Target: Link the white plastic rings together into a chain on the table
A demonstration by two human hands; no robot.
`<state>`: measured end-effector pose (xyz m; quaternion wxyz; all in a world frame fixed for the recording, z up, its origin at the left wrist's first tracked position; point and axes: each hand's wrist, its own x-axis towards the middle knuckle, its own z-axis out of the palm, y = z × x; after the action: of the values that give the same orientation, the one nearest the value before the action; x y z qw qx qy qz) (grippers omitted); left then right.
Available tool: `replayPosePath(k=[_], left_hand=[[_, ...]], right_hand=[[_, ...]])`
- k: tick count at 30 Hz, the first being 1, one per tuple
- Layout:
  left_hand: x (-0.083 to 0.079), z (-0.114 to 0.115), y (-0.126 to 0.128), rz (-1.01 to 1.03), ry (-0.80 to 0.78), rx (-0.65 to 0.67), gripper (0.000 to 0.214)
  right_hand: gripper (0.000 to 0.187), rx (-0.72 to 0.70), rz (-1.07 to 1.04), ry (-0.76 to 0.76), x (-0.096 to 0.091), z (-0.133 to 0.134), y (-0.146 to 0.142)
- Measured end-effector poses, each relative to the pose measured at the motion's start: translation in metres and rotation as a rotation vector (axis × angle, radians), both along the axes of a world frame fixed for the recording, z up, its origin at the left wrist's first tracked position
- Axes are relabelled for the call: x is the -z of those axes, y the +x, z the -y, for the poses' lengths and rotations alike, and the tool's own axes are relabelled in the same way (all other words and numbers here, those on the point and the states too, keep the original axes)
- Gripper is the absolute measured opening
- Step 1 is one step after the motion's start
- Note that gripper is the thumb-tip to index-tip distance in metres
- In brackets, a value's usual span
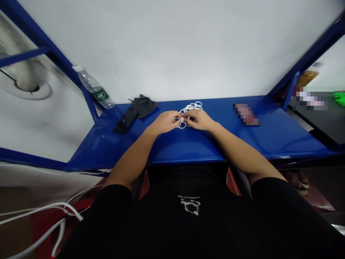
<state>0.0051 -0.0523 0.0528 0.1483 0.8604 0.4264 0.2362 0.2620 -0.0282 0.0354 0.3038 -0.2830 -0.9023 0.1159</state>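
A small pile of thin white rings (192,107) lies on the blue shelf (269,136) in front of me. My left hand (165,121) and my right hand (198,119) meet at the near edge of the pile. Both hands have their fingers pinched together on white rings between them. How the rings join is too small to make out.
A clear plastic water bottle (94,88) leans at the back left. A black phone (125,121) and a crumpled black cloth (142,104) lie left of my hands. A blurred object (246,114) rests on the right. White cables (48,212) hang lower left.
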Motion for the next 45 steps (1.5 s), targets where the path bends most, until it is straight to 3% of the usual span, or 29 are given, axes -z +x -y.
replayPosePath(k=[8,15,21,27,45], left_hand=[[0.0,0.001,-0.002,-0.06,-0.007,0.101,0.012],[0.001,-0.003,-0.006,-0.141,-0.089,0.116,0.018],[0.003,-0.002,-0.002,0.001,0.1,0.057,0.019],[0.01,-0.004,0.0,0.057,0.215,0.105,0.019],[0.016,-0.009,-0.001,0.068,0.285,0.094,0.022]], right_hand=[[0.017,-0.073,0.027,-0.042,-0.001,0.005,-0.003],[0.01,-0.03,0.034,-0.04,-0.002,0.002,0.0],[0.018,0.016,0.003,-0.006,-0.002,0.001,0.0],[0.02,0.03,-0.041,0.028,0.001,0.002,0.0],[0.019,0.006,-0.067,0.014,0.007,0.0,-0.005]])
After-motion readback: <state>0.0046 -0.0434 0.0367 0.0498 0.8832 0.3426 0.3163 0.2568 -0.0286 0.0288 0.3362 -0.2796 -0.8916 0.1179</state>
